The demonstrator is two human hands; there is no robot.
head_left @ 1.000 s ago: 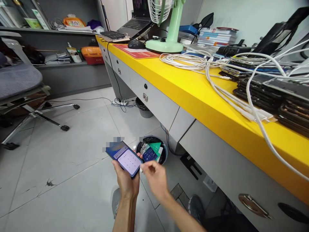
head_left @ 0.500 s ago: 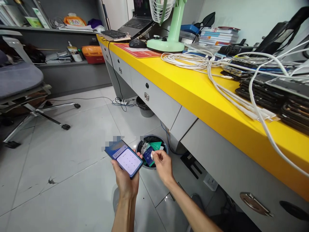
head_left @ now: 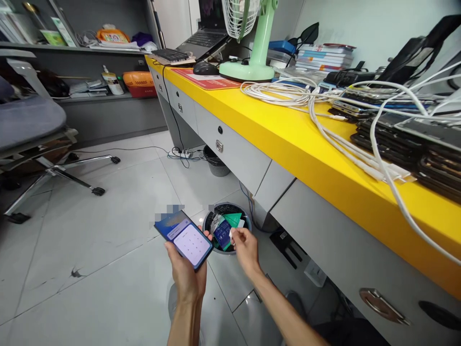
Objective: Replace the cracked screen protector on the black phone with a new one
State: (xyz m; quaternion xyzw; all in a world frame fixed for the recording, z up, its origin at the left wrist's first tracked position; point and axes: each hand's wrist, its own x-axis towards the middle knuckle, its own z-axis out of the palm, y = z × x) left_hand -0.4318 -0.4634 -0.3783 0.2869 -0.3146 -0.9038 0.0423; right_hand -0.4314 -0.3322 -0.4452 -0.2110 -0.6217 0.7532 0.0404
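Observation:
A smartphone (head_left: 185, 238) lies face up in my left hand (head_left: 189, 276), whose fingers wrap round its edges; a pale keypad panel fills the lower part of its lit screen. My right hand (head_left: 247, 250) pinches a small white piece, perhaps crumpled tissue (head_left: 231, 235), between thumb and fingers. That hand is above the near right rim of a round trash bin (head_left: 248, 216) on the floor. Inside the bin show a green packet (head_left: 233, 219), a blue packet (head_left: 222, 233) and some crumpled clear wrapping (head_left: 216, 222).
To the right runs a yellow-topped desk (head_left: 273, 127) with drawers, carrying white cables (head_left: 281, 91), a stack of phone parts (head_left: 399, 134), a green fan (head_left: 259, 48) and a laptop (head_left: 207, 38). Beneath it stands another bin (head_left: 218, 166). An office chair (head_left: 32, 115) is at left.
My right hand has shifted slightly right and down, still pinching the white piece. The phone stays in my left hand, almost unmoved. The view has tilted very slightly.

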